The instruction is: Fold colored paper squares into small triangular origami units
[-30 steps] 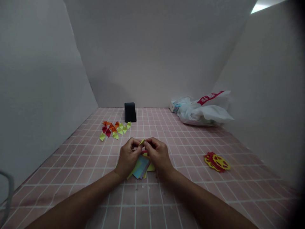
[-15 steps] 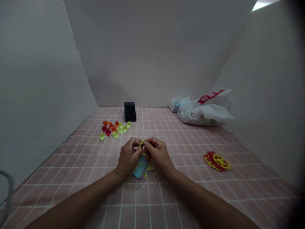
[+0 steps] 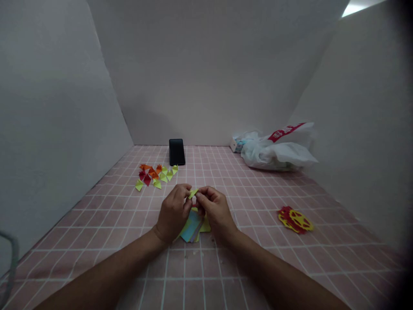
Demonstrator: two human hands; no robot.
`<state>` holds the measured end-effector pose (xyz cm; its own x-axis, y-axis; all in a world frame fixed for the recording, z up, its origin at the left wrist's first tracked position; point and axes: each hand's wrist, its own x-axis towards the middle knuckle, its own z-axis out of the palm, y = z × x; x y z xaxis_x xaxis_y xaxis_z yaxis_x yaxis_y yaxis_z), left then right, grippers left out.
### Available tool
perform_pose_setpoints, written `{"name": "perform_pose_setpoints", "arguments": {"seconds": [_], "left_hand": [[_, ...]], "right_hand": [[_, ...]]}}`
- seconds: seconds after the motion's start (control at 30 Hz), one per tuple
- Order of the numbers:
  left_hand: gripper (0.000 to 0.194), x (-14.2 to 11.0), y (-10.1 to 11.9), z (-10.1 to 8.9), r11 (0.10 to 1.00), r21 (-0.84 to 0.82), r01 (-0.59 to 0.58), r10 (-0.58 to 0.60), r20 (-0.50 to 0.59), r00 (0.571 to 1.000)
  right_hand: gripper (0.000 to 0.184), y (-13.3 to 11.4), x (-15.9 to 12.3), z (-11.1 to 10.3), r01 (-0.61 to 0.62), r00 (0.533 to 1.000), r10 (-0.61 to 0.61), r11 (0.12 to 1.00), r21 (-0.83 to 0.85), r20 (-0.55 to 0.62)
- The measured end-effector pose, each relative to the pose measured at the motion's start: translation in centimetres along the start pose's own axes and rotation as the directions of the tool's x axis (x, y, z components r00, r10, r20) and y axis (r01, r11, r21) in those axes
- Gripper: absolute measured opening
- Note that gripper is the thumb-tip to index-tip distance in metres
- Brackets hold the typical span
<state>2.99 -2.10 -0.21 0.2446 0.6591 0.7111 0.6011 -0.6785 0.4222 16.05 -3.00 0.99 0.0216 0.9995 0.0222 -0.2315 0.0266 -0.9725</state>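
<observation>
A small folded piece of yellow paper [image 3: 192, 193] is pinched between my two hands, just above the table. My left hand [image 3: 174, 211] grips its left end, with the fingers closed. On the other end, the thumb and fingertips of my right hand [image 3: 217, 211] are pressed together. Below the hands lies a loose stack of coloured paper sheets [image 3: 191, 227], light blue on top with yellow and purple edges showing; the hands hide part of it. Several small folded paper pieces in yellow [image 3: 163, 177], orange [image 3: 152, 173] and red [image 3: 147, 179] sit farther off to the left.
A black phone [image 3: 177, 152] lies near the back wall. At the back right, a white plastic bag [image 3: 277, 153] rests against a small box [image 3: 237, 145]. Red and yellow cut-out shapes [image 3: 296, 220] are piled on the right of the pink checked tablecloth [image 3: 258, 206]. White walls enclose three sides.
The yellow paper has turned between my fingers and shows more of its flat face. My left hand has shifted slightly and its wrist has rotated; my right hand is almost unmoved.
</observation>
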Motion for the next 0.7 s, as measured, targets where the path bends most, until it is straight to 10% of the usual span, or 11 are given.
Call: {"name": "perform_pose_setpoints", "arguments": {"seconds": [0.7], "left_hand": [[0.017,0.21,-0.36,-0.36,0.976,0.152,-0.154,0.157,-0.003,0.988]], "right_hand": [[0.012,-0.40,-0.23,0.12,0.051,0.998,-0.052,0.998,0.033,0.024]]}}
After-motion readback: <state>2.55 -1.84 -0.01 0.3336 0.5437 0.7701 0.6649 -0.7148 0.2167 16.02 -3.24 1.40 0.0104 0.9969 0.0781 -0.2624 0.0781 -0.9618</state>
